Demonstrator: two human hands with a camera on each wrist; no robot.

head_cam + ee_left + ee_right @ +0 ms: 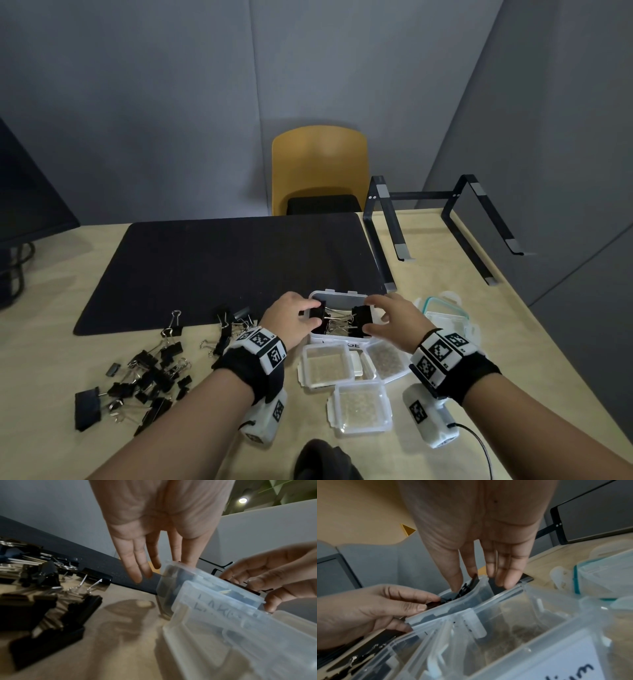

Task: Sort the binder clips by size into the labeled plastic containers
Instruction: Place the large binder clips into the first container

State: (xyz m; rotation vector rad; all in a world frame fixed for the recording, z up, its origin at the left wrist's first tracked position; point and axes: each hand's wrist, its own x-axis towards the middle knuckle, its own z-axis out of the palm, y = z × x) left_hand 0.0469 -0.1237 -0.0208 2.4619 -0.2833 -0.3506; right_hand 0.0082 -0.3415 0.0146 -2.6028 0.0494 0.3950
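Observation:
A clear container labelled LARGE stands at the mat's near edge with several black binder clips inside. My left hand pinches a large black clip at the container's left side. My right hand grips another large black clip at its right side. The wire handles of both clips point toward each other over the box. In the right wrist view, the left hand's thumb and finger hold a clip at the container's rim. A pile of unsorted clips lies on the table to the left.
Two small clear containers sit just in front of the LARGE one, with another clear piece beside them. A teal-sealed lid lies to the right. A black mat, a laptop stand and a yellow chair are beyond.

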